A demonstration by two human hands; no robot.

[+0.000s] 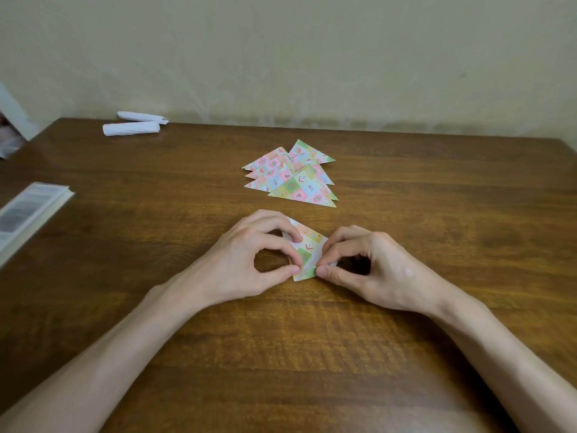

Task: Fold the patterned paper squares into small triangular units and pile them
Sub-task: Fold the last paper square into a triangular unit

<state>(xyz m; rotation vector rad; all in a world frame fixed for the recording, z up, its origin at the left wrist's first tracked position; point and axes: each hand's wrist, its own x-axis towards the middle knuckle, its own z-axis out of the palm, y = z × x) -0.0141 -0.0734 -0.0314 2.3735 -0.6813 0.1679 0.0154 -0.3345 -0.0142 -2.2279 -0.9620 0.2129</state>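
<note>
Near the middle of the tabletop (437, 220), our left hand (249, 260) and right hand (374, 270) each hold the half-folded paper square (309, 243) in a pinching grip, short of the pile (293, 175). If a thumb slips, we'd expect a skewed crease.

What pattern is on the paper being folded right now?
The paper shows pastel pink, green and yellow checks with small pictures; head view.

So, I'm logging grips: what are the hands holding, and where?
The partly folded patterned paper: the left hand pinches its left edge, the right hand its lower right edge.
</note>
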